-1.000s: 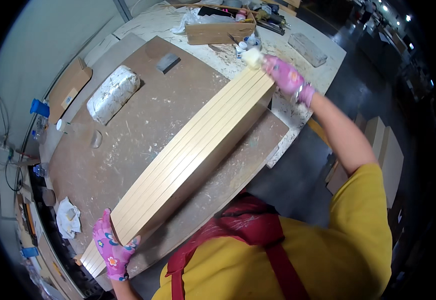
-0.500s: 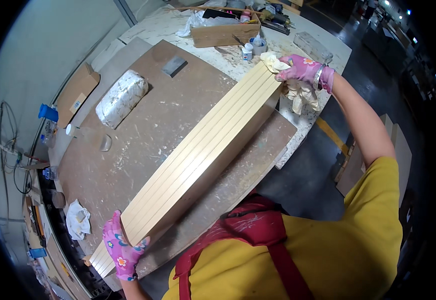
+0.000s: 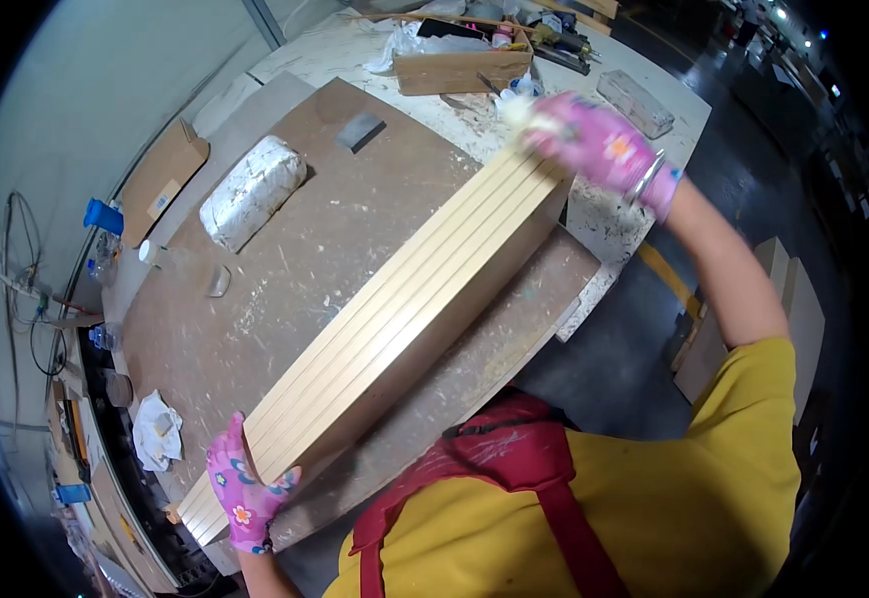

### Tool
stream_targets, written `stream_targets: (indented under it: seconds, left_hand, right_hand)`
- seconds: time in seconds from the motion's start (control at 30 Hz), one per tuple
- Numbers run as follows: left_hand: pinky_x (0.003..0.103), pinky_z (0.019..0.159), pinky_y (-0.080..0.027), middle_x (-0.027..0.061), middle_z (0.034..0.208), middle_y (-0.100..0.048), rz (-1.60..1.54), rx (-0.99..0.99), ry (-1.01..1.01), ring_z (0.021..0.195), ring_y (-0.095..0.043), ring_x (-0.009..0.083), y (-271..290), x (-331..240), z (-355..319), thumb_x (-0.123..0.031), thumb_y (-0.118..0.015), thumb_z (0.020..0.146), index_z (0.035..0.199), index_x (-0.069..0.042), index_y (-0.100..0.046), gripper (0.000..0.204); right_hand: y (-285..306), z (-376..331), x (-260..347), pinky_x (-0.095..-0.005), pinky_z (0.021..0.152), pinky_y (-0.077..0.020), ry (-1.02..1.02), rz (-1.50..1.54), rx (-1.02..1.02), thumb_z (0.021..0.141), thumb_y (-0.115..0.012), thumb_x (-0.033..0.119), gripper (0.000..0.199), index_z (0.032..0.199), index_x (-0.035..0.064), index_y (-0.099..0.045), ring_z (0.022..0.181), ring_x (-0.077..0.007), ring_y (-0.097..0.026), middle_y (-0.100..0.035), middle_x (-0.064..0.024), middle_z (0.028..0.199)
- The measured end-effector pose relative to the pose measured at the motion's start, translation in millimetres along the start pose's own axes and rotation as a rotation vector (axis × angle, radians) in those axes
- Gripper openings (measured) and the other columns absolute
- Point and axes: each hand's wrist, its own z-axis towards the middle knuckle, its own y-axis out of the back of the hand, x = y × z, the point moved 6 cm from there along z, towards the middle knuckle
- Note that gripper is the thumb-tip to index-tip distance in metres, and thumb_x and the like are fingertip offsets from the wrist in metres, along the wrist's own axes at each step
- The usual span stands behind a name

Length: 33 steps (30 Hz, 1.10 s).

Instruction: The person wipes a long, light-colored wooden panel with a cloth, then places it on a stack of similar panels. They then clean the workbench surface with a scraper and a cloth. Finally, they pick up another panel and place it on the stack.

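Resting on the brown worktop (image 3: 374, 189), the pale board stack (image 3: 384, 324) is clasped toward its near end by the left hand (image 3: 240, 493); at its far end, the cloth (image 3: 524, 120) gripped by the right hand (image 3: 599, 149) is now blurred, its tail hidden, suggesting brisk rubbing.

The plank stack (image 3: 394, 309) is gleaming pale gold, dark-lined. At its ends, the left hand (image 3: 247, 488) and right hand (image 3: 602, 149) are wearing floral pink. At its far end, a cloth (image 3: 528, 122) is showing cream; beneath, a brown board (image 3: 345, 224) is bearing white specks.
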Motion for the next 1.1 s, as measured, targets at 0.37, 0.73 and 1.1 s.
stream_targets:
  seconds: [0.37, 0.73, 1.1]
  left_hand:
    - [0.047, 0.086, -0.038, 0.0183, 0.101, -0.052, 0.011, -0.017, -0.046, 0.095, -0.05, 0.0361, 2, -3, 2, -0.061, -0.07, 0.059, 0.134, -0.003, -0.04, 0.1]
    - [0.047, 0.086, -0.04, 0.0187, 0.099, -0.053, -0.01, -0.043, -0.048, 0.093, -0.052, 0.0369, 6, -5, 4, -0.054, -0.074, 0.059, 0.133, -0.005, -0.041, 0.095]
    - [0.046, 0.096, -0.037, 0.0186, 0.112, -0.056, 0.034, -0.005, 0.019, 0.107, -0.051, 0.0372, 9, 14, -6, -0.052, -0.077, 0.058, 0.131, -0.005, -0.045, 0.092]
  right_hand:
    - [-44, -7, -3, -0.046, 0.074, -0.0497, -0.346, -0.281, 0.252, 0.09, -0.044, 0.026, 0.024, 0.102, 0.0098, -0.057, 0.087, -0.0328, -0.063, -0.062, -0.0172, 0.097]
    - [-50, -10, 35, -0.0417, 0.061, -0.0515, -0.189, -0.381, 0.073, 0.086, -0.045, 0.015, 0.019, 0.09, -0.0007, -0.057, 0.069, -0.032, -0.064, -0.063, -0.0151, 0.075]
    - [-96, -10, 142, -0.0426, 0.069, -0.0498, 0.086, 0.028, 0.102, 0.091, -0.047, 0.022, 0.022, 0.099, 0.0023, -0.054, 0.078, -0.0375, -0.061, -0.06, -0.0193, 0.087]
